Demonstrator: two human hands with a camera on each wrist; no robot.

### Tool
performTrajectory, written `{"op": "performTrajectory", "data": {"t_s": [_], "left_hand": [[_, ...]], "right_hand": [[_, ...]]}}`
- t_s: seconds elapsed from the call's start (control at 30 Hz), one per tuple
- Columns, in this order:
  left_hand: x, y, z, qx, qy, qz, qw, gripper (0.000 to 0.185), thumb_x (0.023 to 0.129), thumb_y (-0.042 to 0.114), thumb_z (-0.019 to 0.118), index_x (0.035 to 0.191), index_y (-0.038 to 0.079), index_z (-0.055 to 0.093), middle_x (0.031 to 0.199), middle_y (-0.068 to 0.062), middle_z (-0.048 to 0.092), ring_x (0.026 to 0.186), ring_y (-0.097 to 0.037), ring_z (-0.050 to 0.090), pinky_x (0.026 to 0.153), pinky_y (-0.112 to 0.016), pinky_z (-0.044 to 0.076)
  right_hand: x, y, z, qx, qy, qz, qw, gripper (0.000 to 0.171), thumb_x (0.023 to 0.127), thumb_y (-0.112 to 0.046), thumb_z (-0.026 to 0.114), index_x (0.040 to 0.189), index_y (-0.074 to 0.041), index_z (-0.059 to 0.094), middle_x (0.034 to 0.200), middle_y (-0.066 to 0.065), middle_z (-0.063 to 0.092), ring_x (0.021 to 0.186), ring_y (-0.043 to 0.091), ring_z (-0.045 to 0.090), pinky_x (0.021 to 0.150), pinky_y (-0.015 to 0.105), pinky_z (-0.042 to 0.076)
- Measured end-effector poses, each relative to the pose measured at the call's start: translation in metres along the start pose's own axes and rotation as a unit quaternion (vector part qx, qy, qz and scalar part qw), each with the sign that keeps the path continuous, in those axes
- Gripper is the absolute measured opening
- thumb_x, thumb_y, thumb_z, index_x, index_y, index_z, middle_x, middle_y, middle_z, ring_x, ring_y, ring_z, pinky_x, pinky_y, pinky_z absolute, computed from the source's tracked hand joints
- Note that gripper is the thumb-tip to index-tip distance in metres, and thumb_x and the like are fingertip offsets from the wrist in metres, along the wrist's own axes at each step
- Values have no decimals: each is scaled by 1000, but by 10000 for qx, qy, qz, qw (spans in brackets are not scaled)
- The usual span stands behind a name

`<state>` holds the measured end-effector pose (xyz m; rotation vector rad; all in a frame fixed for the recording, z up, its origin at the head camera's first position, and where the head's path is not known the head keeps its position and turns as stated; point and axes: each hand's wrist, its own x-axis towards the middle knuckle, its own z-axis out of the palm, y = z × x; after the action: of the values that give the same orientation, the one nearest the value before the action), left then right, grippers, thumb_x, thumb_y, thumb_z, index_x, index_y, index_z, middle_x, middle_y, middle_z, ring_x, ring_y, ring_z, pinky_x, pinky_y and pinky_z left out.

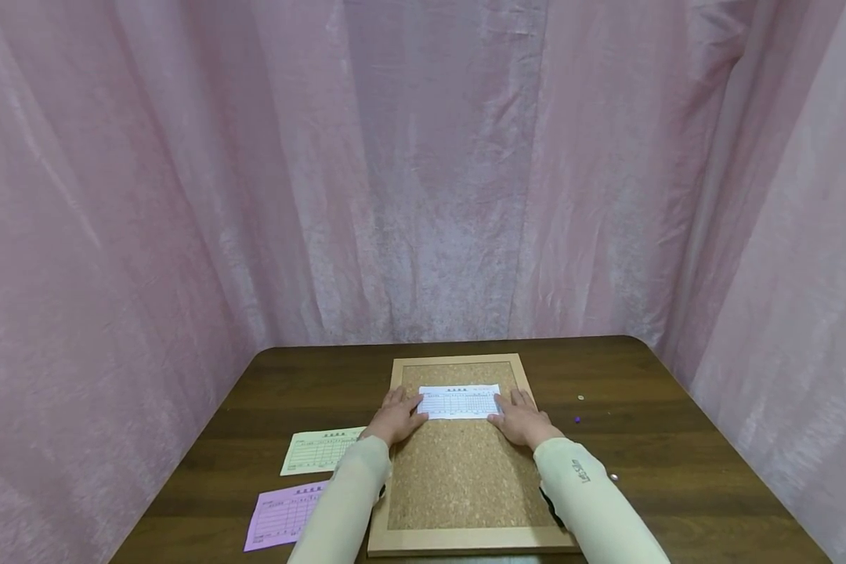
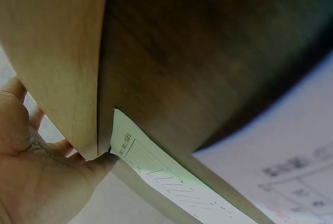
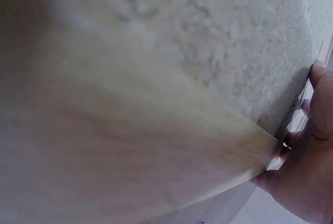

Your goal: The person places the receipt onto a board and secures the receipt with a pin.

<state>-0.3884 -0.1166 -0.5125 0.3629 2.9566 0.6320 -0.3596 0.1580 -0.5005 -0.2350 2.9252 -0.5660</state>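
A white printed form [image 1: 458, 402] lies flat on the upper part of a wood-framed cork board [image 1: 468, 478]. At the form's left edge my left hand [image 1: 397, 417] rests with fingers spread over the board's left frame, its thumb by the paper. My right hand [image 1: 525, 419] lies the same way at the form's right edge, over the right frame. In the left wrist view the left hand [image 2: 47, 167] is beside the wooden frame [image 2: 57, 52]. The right wrist view has the right hand [image 3: 307, 146] at the frame's edge, with cork [image 3: 218, 31] beyond.
Left of the board lie a green form [image 1: 320, 452] and a purple form [image 1: 282, 517], both partly covered by the left arm. On the dark wooden table [image 1: 310, 376], to the right, are a small white pin [image 1: 581, 397], a purple pin [image 1: 576, 420] and a silvery one [image 1: 613, 477]. Pink curtains [image 1: 437, 172] hang behind.
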Motion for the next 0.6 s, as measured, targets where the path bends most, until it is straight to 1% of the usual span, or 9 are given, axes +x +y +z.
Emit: {"op": "performTrajectory", "data": {"t_s": [0.17,0.27,0.4,0.6], "left_hand": [[-2,1,-1,-89,-2,2,10000,54,100,40,56,148,16,49,160,-23,21,148,-41,14,114,-58,25],[-2,0,-1,-114,-23,-39,9999,55,101,42,55,149,17,48,161,-21,20,149,-40,12,114,-57,24],[-1,-1,-1,-153,36,-63,9999,54,101,41,56,149,17,48,161,-22,20,149,-40,12,114,-58,24],[-3,1,0,-148,41,-34,9999,54,101,42,55,149,17,48,161,-21,20,149,-40,13,114,-57,24]], "right_hand": [[-1,0,-1,33,-18,-24,10000,56,105,-34,48,153,-7,36,159,30,15,147,46,9,107,72,20],[-1,-1,-2,45,-16,-27,10000,56,105,-34,49,153,-8,36,159,30,15,147,47,9,107,73,19],[2,-3,-3,65,-22,16,10000,57,105,-34,49,154,-8,36,160,29,14,147,46,9,108,72,18],[2,-4,-6,-48,-91,-8,9999,56,104,-33,50,153,-7,37,159,29,16,147,46,11,107,72,18]]}}
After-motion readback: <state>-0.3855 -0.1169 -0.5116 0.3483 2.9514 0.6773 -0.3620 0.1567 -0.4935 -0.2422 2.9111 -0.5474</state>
